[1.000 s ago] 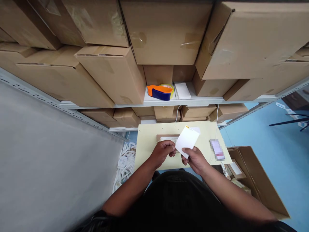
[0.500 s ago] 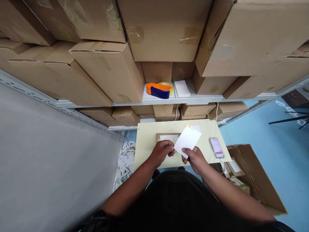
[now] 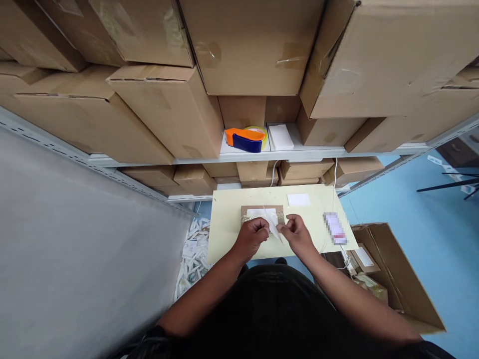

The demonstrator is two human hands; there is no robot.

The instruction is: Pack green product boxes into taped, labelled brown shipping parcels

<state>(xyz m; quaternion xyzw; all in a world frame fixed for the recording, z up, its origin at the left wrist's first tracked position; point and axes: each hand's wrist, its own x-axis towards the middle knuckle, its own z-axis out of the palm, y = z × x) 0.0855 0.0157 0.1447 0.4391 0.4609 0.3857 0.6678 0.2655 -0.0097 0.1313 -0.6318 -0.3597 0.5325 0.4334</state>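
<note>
A white label sheet, turned nearly edge-on, hangs between my two hands above the table. My left hand is closed, pinching the sheet at its left side. At the right edge of the sheet, the fingertips of my right hand are curled in against it, with the index finger lifted. Below and behind them lies a flat brown carton with shiny clear tape and a white paper on top. My hands hide the front of that carton.
On the pale yellow table are a small white sheet and a blurred phone with a cable. An orange and blue tape dispenser and a white stack sit on the shelf among cartons. An open carton stands at right.
The label sheet has turned from facing me to nearly edge-on and come lower, between both hands. My right hand has shifted its grip to the sheet's edge. The small sheet behind is now uncovered.
</note>
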